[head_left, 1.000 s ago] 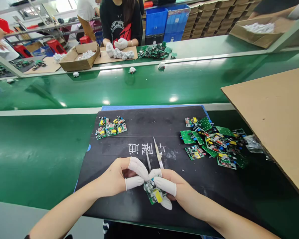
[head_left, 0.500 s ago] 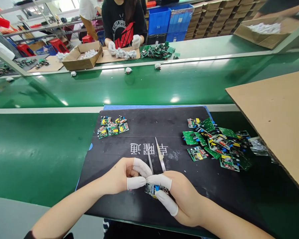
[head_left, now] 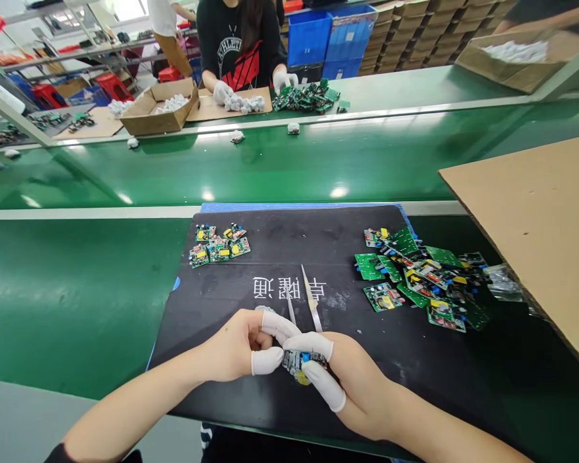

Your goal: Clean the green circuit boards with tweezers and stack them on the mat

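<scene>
A small circuit board (head_left: 296, 366) with blue and yellow parts is held low over the black mat (head_left: 270, 411). My right hand (head_left: 352, 379) grips it between thumb and forefinger, both in white finger cots. At the board's left end is my left hand (head_left: 241, 344), its cot-covered thumb touching the edge and its fingers curled over; the exact contact is partly hidden. Just beyond the hands lies a pointed metal tool with two slim legs, like tweezers (head_left: 311, 299), its near end hidden.
Several boards (head_left: 219, 249) lie in a group at the mat's far left. A larger heap of boards (head_left: 427, 276) is on the right, beside a cardboard sheet (head_left: 531, 225). Beyond runs a green conveyor (head_left: 270, 170) carrying small white-wrapped pieces (head_left: 237, 136); a person in gloves works across it.
My left thumb and forefinger have spread slightly at the board's end, and the board has tilted a little. The wrapped pieces moved left. The co-worker's hand reached toward the green boards.
</scene>
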`<state>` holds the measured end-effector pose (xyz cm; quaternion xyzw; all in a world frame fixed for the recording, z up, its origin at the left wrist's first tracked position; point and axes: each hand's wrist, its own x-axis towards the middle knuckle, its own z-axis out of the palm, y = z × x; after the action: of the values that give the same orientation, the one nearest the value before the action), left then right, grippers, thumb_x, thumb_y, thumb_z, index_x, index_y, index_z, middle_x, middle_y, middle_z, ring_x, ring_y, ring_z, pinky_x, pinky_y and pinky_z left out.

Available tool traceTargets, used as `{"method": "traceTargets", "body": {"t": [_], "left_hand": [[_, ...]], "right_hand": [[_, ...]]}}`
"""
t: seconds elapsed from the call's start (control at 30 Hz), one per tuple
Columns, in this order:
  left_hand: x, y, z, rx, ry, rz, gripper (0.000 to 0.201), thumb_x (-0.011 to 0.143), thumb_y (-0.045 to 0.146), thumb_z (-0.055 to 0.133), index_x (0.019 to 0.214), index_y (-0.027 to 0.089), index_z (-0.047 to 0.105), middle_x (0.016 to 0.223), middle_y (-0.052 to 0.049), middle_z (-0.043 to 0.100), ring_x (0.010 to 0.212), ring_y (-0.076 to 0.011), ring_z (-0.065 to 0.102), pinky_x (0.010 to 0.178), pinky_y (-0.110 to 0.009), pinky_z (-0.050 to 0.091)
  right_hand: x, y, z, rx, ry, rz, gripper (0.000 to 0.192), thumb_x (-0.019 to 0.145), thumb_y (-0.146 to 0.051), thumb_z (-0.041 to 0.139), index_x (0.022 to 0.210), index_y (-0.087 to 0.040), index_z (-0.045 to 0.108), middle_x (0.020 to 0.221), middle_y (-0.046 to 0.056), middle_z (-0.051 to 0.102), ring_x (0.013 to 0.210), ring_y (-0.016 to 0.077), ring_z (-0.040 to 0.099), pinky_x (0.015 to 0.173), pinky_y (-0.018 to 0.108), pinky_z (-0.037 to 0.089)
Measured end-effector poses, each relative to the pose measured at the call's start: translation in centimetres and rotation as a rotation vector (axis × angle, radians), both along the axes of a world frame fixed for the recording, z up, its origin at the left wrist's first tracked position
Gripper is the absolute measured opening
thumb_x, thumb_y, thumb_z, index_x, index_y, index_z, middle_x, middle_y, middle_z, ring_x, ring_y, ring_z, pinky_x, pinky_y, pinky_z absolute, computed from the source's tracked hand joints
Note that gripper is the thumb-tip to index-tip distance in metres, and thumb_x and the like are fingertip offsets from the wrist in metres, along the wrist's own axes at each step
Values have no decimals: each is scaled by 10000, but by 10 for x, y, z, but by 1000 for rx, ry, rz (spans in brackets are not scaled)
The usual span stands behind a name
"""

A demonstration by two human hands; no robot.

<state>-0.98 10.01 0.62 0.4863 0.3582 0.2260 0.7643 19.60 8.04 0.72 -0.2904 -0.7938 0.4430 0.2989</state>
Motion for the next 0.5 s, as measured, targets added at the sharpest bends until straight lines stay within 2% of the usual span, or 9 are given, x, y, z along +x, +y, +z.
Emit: {"method": "traceTargets", "body": {"t": [0.13, 0.3, 0.4, 0.5], "left_hand": [[2, -1, 1, -54, 1, 10, 374, 733, 421, 760, 952, 125, 698, 590, 31, 538, 400, -23, 327, 393, -167, 256], [2, 1, 4, -101, 59, -10, 427, 686, 457, 780, 938, 121, 703, 651, -5, 612, 401, -31, 369, 375, -166, 274], [0, 0, 6, -24, 71, 31, 394, 718, 424, 760, 976, 131, 706, 709, -21, 642, 436, -34, 369, 408, -170, 308], [-2, -3, 5, 113, 101, 183, 393, 755, 366, 742, 1081, 157, 680, 764, -20, 634, 497, -50, 376, 467, -185, 349]], "right_hand": [[1, 1, 6, -293, 87, -24, 284, 997, -333, 349, 958, -187, 589, 702, 19, 596, 583, 135, 511, 587, 272, 419], [-3, 1, 7, -853, 309, -74, 404, 896, -548, 544, 876, -154, 631, 652, -9, 523, 525, 92, 413, 477, 221, 353], [-6, 3, 6, -1080, 432, -100, 449, 761, -582, 694, 795, -138, 642, 622, -17, 515, 484, 66, 388, 431, 195, 290], [-8, 4, 4, -1172, 450, -212, 477, 668, -593, 759, 751, -135, 658, 632, -3, 542, 486, 71, 412, 419, 190, 277]]}}
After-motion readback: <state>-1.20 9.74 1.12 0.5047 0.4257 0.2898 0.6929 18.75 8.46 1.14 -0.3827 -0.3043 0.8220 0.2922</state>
